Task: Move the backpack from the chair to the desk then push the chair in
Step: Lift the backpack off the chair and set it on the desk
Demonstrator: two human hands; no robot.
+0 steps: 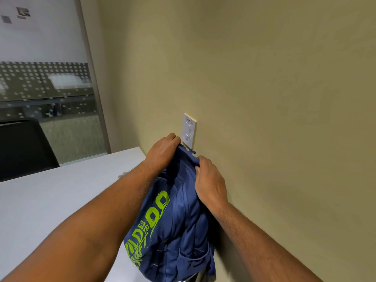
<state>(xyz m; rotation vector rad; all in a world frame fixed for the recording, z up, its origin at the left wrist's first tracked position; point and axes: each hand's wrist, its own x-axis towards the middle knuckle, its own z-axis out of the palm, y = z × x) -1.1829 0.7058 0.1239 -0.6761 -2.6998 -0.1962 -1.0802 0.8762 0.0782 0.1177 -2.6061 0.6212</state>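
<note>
Both hands clutched the top of the blue backpack (173,226), the left hand (162,151) bunching fabric at its 11 o'clock corner and the right hand (209,180) pinching folds at 1 o'clock, as it stood against the wall (264,98) beside the white counter (61,190) at 9 o'clock.

The backpack (173,226) stands at the desk's (50,200) right edge, against the wall (264,98). A wall switch (189,130) sits just beyond it. A chair (22,147) stands at the far left, behind the desk.
</note>
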